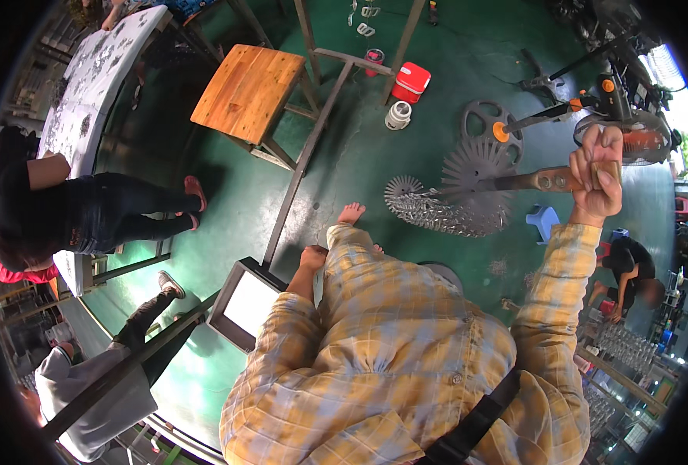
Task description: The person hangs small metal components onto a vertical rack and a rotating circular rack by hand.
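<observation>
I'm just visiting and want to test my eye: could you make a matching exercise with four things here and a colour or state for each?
Things:
1. Right hand
2. Square wooden top
3. Box
4. Small stool

Descriptions:
A. Blue
B. Orange-brown
C. Closed around a brown-handled tool
D. Red, near a white container

Pairs: 1-C; 2-B; 3-D; 4-A

At the frame's right, the person's right hand [598, 177] is gripping a riveted handle [558, 181]; left of centre, the left hand [313, 257] is resting near a white panel [251, 306].
</observation>
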Action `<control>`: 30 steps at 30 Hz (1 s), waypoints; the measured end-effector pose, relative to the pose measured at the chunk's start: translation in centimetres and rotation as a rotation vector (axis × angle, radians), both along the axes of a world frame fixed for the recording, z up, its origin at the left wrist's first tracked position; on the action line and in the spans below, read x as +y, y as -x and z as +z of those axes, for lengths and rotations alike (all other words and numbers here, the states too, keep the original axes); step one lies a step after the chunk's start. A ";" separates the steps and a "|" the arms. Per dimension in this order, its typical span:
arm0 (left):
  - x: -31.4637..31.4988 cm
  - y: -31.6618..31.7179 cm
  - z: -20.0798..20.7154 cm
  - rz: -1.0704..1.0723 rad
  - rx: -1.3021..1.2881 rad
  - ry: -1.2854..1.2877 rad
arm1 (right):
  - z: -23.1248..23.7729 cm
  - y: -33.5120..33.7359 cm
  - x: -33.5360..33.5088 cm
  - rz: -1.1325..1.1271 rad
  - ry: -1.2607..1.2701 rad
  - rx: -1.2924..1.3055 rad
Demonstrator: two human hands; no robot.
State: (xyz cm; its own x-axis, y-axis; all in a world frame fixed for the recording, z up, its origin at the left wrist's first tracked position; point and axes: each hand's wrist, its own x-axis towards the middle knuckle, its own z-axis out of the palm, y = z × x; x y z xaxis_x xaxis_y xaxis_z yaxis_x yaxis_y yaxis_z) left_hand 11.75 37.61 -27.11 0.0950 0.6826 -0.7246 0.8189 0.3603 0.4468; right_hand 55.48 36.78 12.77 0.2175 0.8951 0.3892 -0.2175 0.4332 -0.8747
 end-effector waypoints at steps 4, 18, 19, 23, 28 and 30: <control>3.3 0.0 -1.1 -0.046 -0.046 -0.010 | -0.1 -0.2 -0.3 -0.024 0.002 0.016; 11.6 -20.2 15.3 -0.635 -0.692 -0.437 | -0.7 0.9 -0.1 -0.089 -0.032 0.081; 11.4 -20.8 15.2 -0.676 -0.702 -0.491 | -0.7 1.0 -0.1 -0.084 -0.032 0.085; 11.0 -22.3 14.3 -0.758 -0.751 -0.540 | -0.7 1.0 -0.4 -0.120 -0.020 0.070; 11.2 -23.0 14.7 -0.837 -0.763 -0.565 | -0.5 1.5 -0.4 -0.132 -0.005 0.058; 11.4 -23.1 14.9 -0.829 -0.771 -0.561 | -0.3 1.8 -0.3 -0.152 0.004 0.050</control>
